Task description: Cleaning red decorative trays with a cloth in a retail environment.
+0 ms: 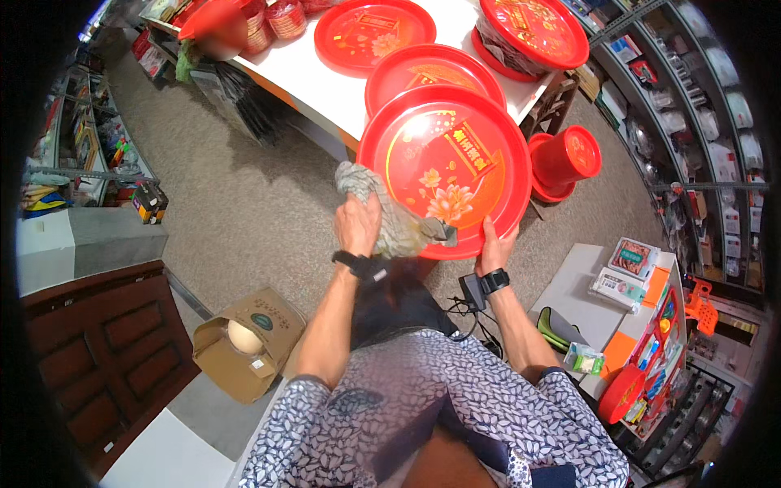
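A grey cloth (pixel 399 222) is bunched in my left hand (pixel 358 224) and lies over the lower left rim of a round red tray (pixel 409 158). Gold and floral print decorates the tray, which tilts in front of me. At its lower right rim, my right hand (pixel 497 247) grips it, thumb over the edge. Just behind, a second red tray (pixel 436 67) is partly covered by the first. A third red tray (pixel 348 36) lies flat on the white table (pixel 317 91). Whether the held tray touches the second one I cannot tell.
More red trays (pixel 540 30) with plastic wrap stand at the table's right corner. A red bucket-like container (pixel 567 158) is beyond the table on the right. At lower left sits an open cardboard box (pixel 244 360). Shelves (pixel 689 85) line the right; a counter (pixel 567 287) holds packages.
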Tool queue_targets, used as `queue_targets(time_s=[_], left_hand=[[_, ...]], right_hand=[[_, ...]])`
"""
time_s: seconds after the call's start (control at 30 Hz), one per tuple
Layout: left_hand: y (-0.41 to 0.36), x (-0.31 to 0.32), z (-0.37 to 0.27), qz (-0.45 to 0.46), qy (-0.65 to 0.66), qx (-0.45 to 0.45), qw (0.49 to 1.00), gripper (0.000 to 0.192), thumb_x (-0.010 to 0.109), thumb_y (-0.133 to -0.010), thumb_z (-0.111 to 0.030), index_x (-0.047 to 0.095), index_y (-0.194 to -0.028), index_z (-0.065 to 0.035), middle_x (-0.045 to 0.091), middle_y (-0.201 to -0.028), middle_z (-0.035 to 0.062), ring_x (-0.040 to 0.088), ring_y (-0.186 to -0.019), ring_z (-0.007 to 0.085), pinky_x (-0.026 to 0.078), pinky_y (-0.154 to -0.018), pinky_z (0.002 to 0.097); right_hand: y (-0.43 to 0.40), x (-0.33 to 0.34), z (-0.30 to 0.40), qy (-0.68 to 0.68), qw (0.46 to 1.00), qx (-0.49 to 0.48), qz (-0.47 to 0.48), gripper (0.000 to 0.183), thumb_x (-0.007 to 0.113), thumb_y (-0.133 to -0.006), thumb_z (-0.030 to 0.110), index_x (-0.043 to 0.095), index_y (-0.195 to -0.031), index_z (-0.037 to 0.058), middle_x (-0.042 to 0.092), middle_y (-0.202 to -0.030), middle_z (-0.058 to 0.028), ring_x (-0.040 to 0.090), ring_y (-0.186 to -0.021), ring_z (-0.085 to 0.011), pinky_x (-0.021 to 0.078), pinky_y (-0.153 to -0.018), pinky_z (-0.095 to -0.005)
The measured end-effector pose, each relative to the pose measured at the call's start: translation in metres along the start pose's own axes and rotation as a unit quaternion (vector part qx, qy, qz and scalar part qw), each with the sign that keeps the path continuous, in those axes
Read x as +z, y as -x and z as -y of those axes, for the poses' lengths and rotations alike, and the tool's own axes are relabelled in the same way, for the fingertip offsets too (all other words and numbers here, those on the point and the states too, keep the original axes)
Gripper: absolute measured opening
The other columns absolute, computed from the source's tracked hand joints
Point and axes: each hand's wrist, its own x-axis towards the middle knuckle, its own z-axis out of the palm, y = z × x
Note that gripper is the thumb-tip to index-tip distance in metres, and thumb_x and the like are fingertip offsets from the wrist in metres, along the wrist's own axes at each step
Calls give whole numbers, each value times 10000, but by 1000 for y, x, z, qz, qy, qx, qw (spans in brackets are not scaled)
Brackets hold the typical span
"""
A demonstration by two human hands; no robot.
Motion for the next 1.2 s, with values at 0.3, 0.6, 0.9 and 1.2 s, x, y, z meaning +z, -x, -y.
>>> queue_targets(time_s=[0.3, 0.6, 0.9, 1.2], left_hand=[[9, 0, 13, 33, 15, -29, 999, 443, 546, -924, -331, 622, -903, 106, 641, -888, 346, 623, -882, 510, 483, -741, 548], [-100, -41, -30, 169, -229, 132, 949, 405, 549, -865, -345, 656, -904, 43, 677, -930, 300, 662, -893, 456, 516, -816, 537], [-87, -30, -14, 87, -129, 72, 985, 482, 579, -851, -403, 652, -927, 68, 656, -920, 328, 634, -920, 482, 493, -817, 546], [28, 0, 41, 27, 19, -39, 999, 344, 524, -860, -266, 649, -989, 28, 656, -949, 297, 615, -923, 490, 481, -766, 528]], right_hand=[[-8, -7, 12, 104, 994, -35, 7, 561, 656, -915, 112, 392, -1401, 20, 570, -1320, -157, 558, -1180, -250, 432, -1028, -379], [-23, -22, 3, 110, 989, -50, 84, 660, 682, -909, 157, 333, -1450, 12, 530, -1357, -167, 519, -1237, -246, 395, -1072, -381], [-77, -15, 40, 76, 981, -20, 179, 779, 726, -889, 287, 293, -1475, 9, 525, -1368, -168, 521, -1230, -247, 416, -1060, -374], [-27, -2, 16, 69, 996, -34, 50, 603, 651, -928, 141, 370, -1445, 9, 528, -1379, -156, 518, -1247, -253, 395, -1068, -382]])
